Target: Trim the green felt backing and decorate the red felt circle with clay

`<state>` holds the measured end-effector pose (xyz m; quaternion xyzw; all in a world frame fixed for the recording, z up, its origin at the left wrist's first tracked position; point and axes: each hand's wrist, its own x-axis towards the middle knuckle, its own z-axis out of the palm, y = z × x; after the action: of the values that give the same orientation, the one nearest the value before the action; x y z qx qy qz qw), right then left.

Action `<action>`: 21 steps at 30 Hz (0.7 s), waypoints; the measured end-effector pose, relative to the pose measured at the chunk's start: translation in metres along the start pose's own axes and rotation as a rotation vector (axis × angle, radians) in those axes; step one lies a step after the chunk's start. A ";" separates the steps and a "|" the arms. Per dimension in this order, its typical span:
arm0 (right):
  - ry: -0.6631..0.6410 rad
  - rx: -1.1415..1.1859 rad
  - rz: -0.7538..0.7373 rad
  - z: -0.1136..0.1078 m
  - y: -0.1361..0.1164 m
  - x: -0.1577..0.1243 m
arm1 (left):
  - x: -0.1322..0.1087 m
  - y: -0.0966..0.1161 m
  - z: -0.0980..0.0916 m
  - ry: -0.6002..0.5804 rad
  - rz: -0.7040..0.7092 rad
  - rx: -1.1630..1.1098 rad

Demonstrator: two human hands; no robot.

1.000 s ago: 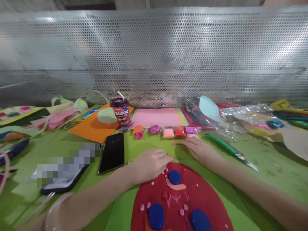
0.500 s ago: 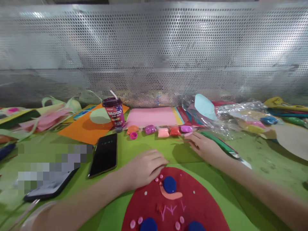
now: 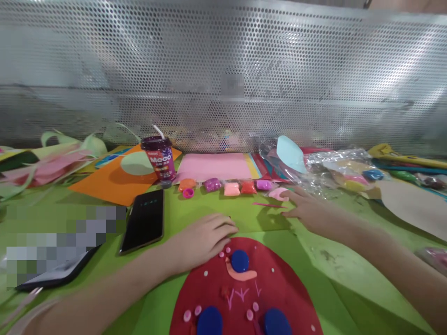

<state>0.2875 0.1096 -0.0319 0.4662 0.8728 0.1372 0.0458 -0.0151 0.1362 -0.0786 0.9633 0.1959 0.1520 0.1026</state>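
Observation:
A dark red paper shape [image 3: 279, 284] with blue discs, small pink and white dots and a peach curved strip lies on green sheets before me. At its upper left edge rests my left hand [image 3: 209, 237], fingers curled together; what they hold, if anything, is hidden. My right hand [image 3: 303, 207] reaches out with thumb and forefinger apart, fingertips at a pink clay packet [image 3: 278, 194]. A thin pink stick [image 3: 268, 204] lies on the green surface just left of that hand. Packets of clay in orange [image 3: 186, 184], purple [image 3: 212, 184], peach [image 3: 232, 189], red [image 3: 248, 187] and violet [image 3: 264, 184] form a row.
A purple drink cup [image 3: 161, 163] with a straw stands on orange paper [image 3: 101, 184]. A black phone [image 3: 145, 223] lies left of my left hand, near a partly blurred device [image 3: 66, 274]. Pink paper [image 3: 213, 167] and clear plastic bags [image 3: 342, 163] sit before a perforated metal panel [image 3: 195, 60].
My right hand has opened and shifted right; the pink stick and pink packet now show more fully beside it. My left hand stays by the red shape. The view has shifted slightly.

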 end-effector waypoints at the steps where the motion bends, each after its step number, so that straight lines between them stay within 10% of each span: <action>1: -0.034 -0.018 0.007 -0.002 0.001 -0.005 | 0.000 -0.001 0.000 -0.004 -0.003 -0.008; 12: -0.188 0.007 0.230 -0.006 -0.027 -0.113 | 0.001 -0.008 0.004 -0.066 0.010 -0.159; 21: -0.169 0.267 0.355 -0.002 -0.075 -0.106 | 0.004 -0.013 0.002 -0.039 -0.007 -0.186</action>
<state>0.2866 -0.0181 -0.0561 0.6240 0.7807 -0.0132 0.0317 -0.0159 0.1492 -0.0826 0.9518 0.1821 0.1503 0.1958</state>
